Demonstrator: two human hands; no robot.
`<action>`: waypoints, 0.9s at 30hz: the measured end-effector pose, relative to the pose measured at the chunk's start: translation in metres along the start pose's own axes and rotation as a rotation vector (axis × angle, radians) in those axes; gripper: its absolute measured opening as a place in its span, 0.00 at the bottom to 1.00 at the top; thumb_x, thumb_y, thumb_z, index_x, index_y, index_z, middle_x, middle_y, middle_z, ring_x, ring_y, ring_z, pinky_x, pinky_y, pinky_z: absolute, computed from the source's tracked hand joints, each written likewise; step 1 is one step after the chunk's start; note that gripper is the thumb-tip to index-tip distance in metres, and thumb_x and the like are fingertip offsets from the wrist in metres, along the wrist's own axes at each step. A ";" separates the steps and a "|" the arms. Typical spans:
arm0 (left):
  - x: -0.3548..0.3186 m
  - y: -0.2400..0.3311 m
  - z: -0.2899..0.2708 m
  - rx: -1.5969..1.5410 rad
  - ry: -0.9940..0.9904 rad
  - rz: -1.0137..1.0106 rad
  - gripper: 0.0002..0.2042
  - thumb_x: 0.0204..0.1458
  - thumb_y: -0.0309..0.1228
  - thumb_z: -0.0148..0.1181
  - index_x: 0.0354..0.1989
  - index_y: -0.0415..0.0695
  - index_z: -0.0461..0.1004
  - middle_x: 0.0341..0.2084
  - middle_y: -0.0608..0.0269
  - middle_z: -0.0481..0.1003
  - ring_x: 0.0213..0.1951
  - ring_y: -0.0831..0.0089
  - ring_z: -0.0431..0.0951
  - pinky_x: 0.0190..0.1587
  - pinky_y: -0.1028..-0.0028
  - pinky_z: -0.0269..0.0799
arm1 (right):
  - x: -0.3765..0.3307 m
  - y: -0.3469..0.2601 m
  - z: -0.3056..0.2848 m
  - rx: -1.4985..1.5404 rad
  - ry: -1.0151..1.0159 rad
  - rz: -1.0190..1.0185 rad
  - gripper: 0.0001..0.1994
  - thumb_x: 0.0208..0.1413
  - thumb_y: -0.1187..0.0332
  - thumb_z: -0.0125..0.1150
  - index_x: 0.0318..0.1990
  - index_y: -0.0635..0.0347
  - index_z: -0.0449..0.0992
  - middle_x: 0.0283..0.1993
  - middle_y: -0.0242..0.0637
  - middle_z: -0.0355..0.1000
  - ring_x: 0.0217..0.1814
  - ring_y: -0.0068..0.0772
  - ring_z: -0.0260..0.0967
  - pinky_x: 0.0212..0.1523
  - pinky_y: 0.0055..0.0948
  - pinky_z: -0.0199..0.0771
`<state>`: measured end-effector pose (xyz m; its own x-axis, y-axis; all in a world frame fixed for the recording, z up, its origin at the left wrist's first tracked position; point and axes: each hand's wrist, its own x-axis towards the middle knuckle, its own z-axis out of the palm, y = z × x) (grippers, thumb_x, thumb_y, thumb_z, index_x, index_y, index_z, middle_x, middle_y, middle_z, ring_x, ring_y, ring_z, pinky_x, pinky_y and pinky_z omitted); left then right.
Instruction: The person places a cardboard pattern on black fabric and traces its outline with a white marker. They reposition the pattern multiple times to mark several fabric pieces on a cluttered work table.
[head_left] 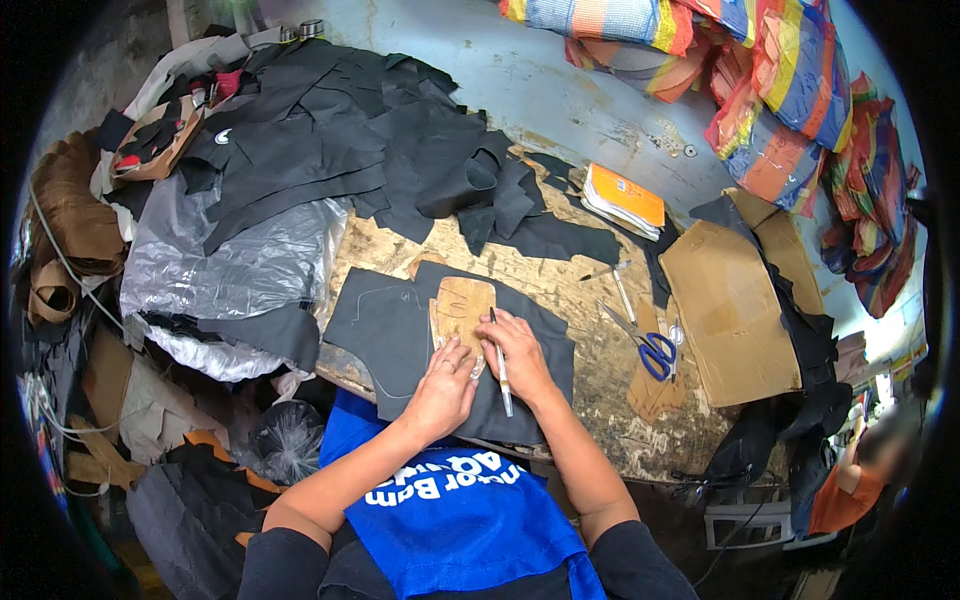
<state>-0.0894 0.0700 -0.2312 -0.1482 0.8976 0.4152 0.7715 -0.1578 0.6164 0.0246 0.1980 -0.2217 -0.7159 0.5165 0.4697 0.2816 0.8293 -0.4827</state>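
The brown pattern piece [466, 300] lies flat near the middle of the frame, on dark cloth [390, 335] marked with pale lines. It looks light and fairly stiff, like card, and its worn lower end would probably bend or tear if pinched hard. Flat pressure on its broad face seems the safest hold; the cloth beneath looks limp and likely to shift or wrinkle. The left hand [445, 388] rests at the pattern's lower end, fingers extended and lying close together. The right hand [520, 360] pinches a slim pen [504, 385] beside the pattern's right edge; whether its fingertips also press the card is hard to tell. Around them is the worn desk [575, 290], with blue-handled scissors [655, 355] right of centre and heaped dark pieces [330, 130] at upper left.
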 end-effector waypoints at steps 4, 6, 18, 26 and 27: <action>0.000 -0.002 0.002 -0.004 0.022 0.006 0.15 0.46 0.23 0.57 0.43 0.32 0.72 0.47 0.42 0.68 0.58 0.47 0.63 0.60 0.58 0.58 | 0.001 -0.002 -0.001 0.000 0.021 -0.016 0.12 0.43 0.78 0.62 0.38 0.58 0.75 0.45 0.42 0.74 0.54 0.48 0.66 0.54 0.38 0.65; -0.001 -0.003 0.003 -0.008 0.024 0.007 0.15 0.46 0.23 0.57 0.43 0.32 0.72 0.47 0.42 0.68 0.57 0.47 0.63 0.60 0.58 0.58 | 0.001 -0.003 -0.001 0.008 0.027 -0.017 0.12 0.43 0.78 0.62 0.38 0.58 0.75 0.44 0.42 0.74 0.54 0.47 0.66 0.54 0.38 0.66; 0.004 0.003 -0.006 0.059 -0.085 0.004 0.17 0.46 0.23 0.55 0.46 0.31 0.69 0.47 0.43 0.69 0.57 0.46 0.63 0.60 0.58 0.57 | 0.002 0.000 -0.003 0.045 0.037 -0.019 0.10 0.46 0.76 0.60 0.39 0.60 0.75 0.44 0.46 0.73 0.51 0.45 0.69 0.51 0.35 0.67; 0.028 0.028 0.017 0.547 -0.348 -0.050 0.21 0.49 0.27 0.48 0.50 0.26 0.66 0.49 0.38 0.67 0.54 0.37 0.65 0.54 0.48 0.63 | 0.047 -0.019 -0.031 0.589 -0.211 0.190 0.10 0.56 0.67 0.56 0.39 0.65 0.77 0.35 0.37 0.75 0.33 0.27 0.71 0.37 0.23 0.70; 0.027 0.032 0.023 0.717 -0.393 -0.028 0.21 0.49 0.28 0.48 0.51 0.26 0.66 0.50 0.39 0.66 0.54 0.37 0.65 0.53 0.47 0.62 | 0.051 -0.023 -0.033 0.660 -0.394 0.321 0.10 0.53 0.67 0.59 0.36 0.67 0.77 0.34 0.38 0.76 0.33 0.27 0.72 0.35 0.26 0.71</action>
<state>-0.0546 0.0991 -0.2156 -0.0484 0.9971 0.0593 0.9987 0.0491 -0.0104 0.0032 0.2121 -0.1623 -0.8703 0.4925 0.0012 0.1657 0.2951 -0.9410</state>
